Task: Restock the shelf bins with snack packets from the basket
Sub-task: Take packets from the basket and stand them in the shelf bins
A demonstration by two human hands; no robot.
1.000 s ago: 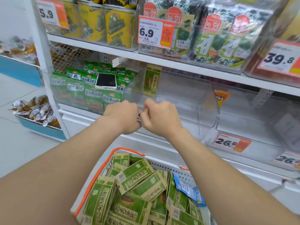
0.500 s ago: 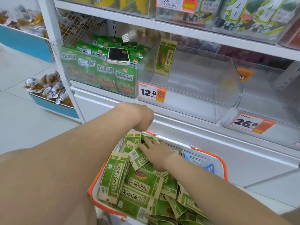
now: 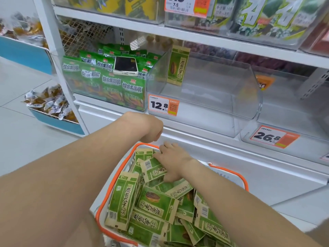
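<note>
A white basket with an orange rim sits low in front of me, full of green-and-tan snack packets. My right hand reaches into its far end and grips one packet, fingers over the top edge and thumb below. My left hand hangs as a fist just above the basket's far rim, with nothing visible in it. On the shelf above, a clear bin holds a single matching packet standing at its back left corner.
A 12.8 price tag is fixed to the clear bin's front. The bin to the left is packed with green packets, a phone lying on top. Another clear bin with a 26.8 tag is on the right. A blue tray of wrapped snacks sits at floor left.
Both hands came down from the bin's front edge. My right hand went into the basket and closed on a packet. The left fist now hovers above the rim.
</note>
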